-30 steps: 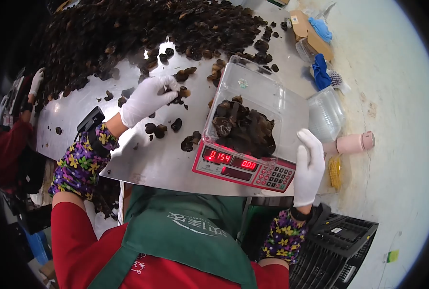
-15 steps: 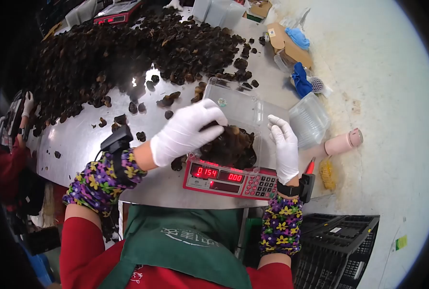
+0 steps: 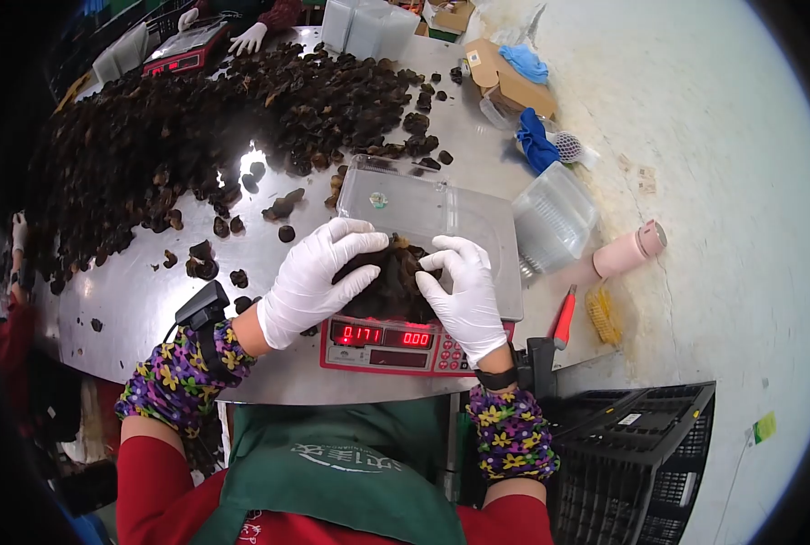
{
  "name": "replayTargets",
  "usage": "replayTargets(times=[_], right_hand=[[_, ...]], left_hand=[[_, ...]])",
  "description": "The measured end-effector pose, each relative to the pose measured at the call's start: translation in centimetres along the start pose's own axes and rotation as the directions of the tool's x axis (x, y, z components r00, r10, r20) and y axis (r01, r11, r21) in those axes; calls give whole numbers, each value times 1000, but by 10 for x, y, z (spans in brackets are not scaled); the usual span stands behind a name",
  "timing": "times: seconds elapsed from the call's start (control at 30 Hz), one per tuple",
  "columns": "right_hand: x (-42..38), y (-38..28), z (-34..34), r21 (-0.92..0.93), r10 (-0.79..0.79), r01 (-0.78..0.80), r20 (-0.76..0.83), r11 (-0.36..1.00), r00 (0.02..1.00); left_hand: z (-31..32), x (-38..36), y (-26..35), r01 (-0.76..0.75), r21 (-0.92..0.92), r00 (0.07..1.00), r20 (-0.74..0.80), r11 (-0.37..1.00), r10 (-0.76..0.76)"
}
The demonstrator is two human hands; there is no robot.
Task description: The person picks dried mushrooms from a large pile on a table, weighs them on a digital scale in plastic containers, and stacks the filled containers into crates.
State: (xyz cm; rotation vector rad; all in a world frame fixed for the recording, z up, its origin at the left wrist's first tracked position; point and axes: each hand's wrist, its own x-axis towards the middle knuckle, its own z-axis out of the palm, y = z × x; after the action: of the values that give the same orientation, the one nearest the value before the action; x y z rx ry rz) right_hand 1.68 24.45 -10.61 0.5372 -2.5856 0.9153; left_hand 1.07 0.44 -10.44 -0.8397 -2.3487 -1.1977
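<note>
On the steel desk (image 3: 150,272), seen from the head camera, a red digital scale (image 3: 382,341) sits at the near edge, its display glowing with red digits. A clear plastic clamshell box (image 3: 423,213) rests on the scale with its lid laid open behind, and a dark mound of dried mushrooms (image 3: 387,282) fills the tray. Both of the person's white-gloved hands lie over that mound. The left hand (image 3: 318,277) has its fingers spread and curved down across the top of the mushrooms. The right hand (image 3: 464,291) cups the mound's right side, fingers bent, touching it; neither grip pinches any single piece that I can see. A large heap of loose mushrooms (image 3: 196,118) covers the far half of the desk, with stray pieces scattered between heap and scale. To the right lie stacked empty boxes (image 3: 555,218), a blue cloth (image 3: 534,145) and a pink tumbler (image 3: 630,250) on its side. A co-worker's gloved hand (image 3: 248,38) rests by a second scale (image 3: 179,47) at the far end. To do this well, I judge, press gently and evenly so nothing spills over the rim.
</note>
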Motion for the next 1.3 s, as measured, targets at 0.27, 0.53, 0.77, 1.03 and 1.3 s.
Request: replayTargets(times=[0.27,0.53,0.77,1.03,1.3], right_hand=[[6,-9,-21,-51,-119,111,-211,993,970],[6,-17,-24,592,323,-198,-112,781,940],[-4,-52,-25,669,210,-126,-46,733,977],[-28,-4,-60,477,229,-162,-84,864,970],[-21,-18,-48,221,90,-85,-12,972,996]], left_hand=[[3,4,10,-43,297,988,-126,954,84],[4,25,47,117,-234,993,-7,965,-122],[-12,24,40,58,-348,997,-31,936,-73],[-158,-144,19,377,377,846,231,846,-480],[-189,-243,32,363,740,856,-26,565,-516]])
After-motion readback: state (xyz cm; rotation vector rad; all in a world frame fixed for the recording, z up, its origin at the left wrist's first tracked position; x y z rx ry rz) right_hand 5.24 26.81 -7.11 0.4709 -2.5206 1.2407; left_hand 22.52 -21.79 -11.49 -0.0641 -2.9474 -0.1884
